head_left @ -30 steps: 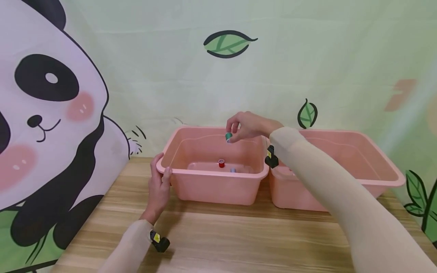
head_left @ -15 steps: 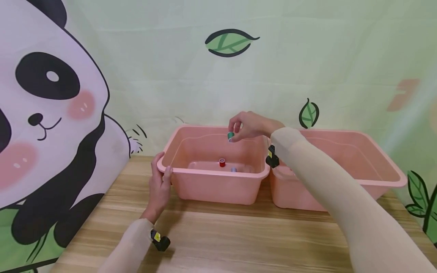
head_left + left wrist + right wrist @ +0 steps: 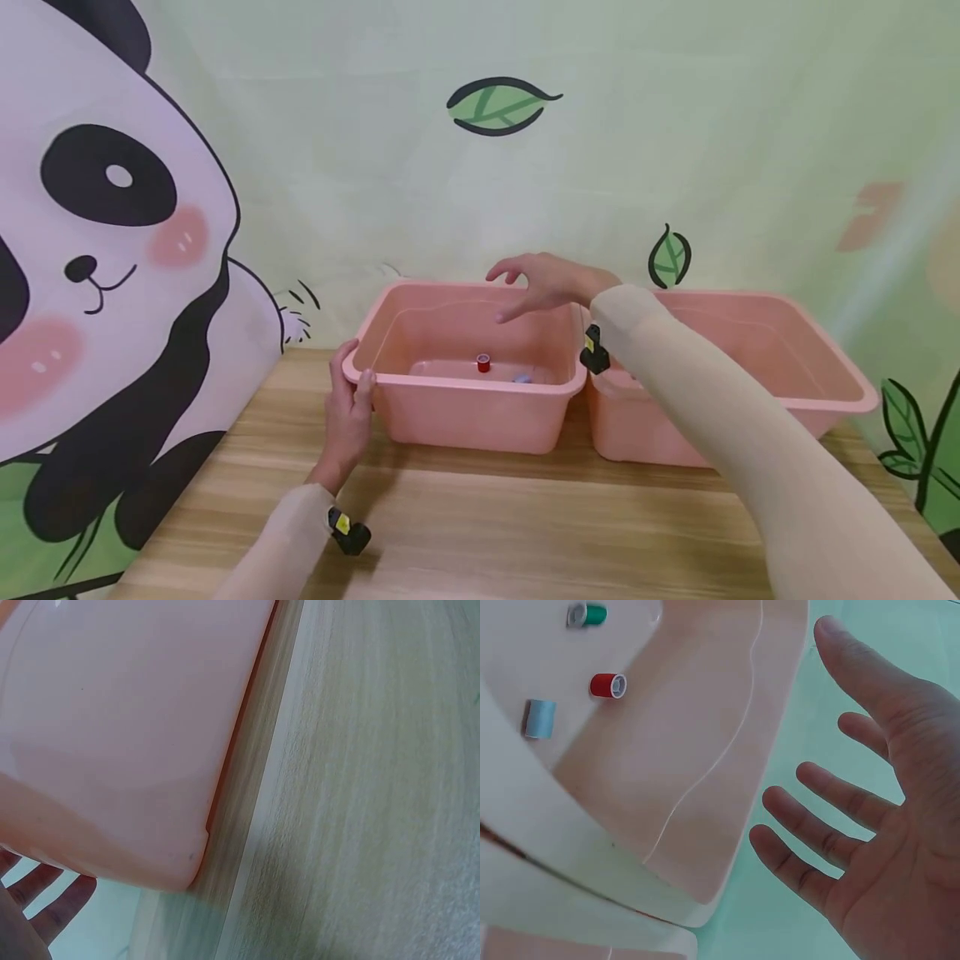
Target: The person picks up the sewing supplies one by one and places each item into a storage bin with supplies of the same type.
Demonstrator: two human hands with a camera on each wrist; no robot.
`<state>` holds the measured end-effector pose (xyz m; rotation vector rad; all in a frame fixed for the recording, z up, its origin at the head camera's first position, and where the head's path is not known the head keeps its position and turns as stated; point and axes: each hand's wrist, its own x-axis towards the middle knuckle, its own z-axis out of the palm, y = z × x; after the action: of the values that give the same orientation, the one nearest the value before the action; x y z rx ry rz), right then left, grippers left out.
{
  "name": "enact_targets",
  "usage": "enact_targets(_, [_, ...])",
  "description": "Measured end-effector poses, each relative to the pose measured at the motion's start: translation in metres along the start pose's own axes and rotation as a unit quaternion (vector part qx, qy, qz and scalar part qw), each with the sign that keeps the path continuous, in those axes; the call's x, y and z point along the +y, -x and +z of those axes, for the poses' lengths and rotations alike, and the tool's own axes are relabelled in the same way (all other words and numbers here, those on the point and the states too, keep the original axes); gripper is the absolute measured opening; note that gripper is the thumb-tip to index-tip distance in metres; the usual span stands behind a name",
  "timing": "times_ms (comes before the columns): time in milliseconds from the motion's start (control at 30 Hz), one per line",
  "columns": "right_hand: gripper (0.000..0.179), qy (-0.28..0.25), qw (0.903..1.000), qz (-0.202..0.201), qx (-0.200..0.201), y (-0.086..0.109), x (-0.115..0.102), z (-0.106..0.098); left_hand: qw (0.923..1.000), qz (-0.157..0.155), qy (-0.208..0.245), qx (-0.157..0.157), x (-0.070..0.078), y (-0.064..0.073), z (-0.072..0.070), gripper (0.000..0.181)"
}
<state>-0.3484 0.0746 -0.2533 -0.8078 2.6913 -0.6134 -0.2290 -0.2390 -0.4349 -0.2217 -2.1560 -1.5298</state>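
Observation:
My left hand grips the left front corner of the left pink plastic bin, thumb at the front rim and fingers along the side. Above that bin's right half, my right hand is spread with nothing in it; the right wrist view shows its fingers apart. On the bin's floor are a red thread spool, a green thread spool and a light blue thread spool. From the head, the red one stands upright, the blue one shows partly over the front wall, and the green one is hidden.
A second pink bin stands close against the right side of the first, partly covered by my right sleeve. Both are on a wood-grain table. Behind hangs a pale green cloth printed with a panda and leaves.
My right hand has let go of the green thread spool, which now lies in the left bin, and its fingers have spread. The blue spool has shifted slightly. My left hand keeps its grip.

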Motion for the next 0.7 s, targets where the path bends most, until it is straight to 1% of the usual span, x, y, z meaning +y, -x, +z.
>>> enact_targets(167, [0.078,0.006,1.0000,-0.004,0.005,0.0053,0.0003,0.0014,1.0000,0.001,0.003,0.001,-0.0014,0.0010,0.0009,0.054])
enact_targets(200, [0.079,0.006,1.0000,-0.003,0.004,0.0068,0.0006,0.0019,1.0000,0.003,0.001,0.001,-0.0068,0.0002,0.0014,0.054])
enact_targets(367, [0.081,0.006,1.0000,-0.007,-0.001,0.0074,0.0056,0.0045,1.0000,0.000,-0.001,0.002,-0.0073,0.0022,0.0008,0.053])
enact_targets(600, [0.080,0.009,0.9998,-0.007,0.013,0.0097,0.0089,0.0050,1.0000,0.001,-0.005,0.002,-0.0066,0.0002,0.0010,0.053])
enact_targets(700, [0.080,0.010,0.9998,-0.007,0.014,0.0101,0.0094,0.0052,1.0000,0.001,-0.003,0.001,-0.0058,-0.0006,0.0013,0.053])
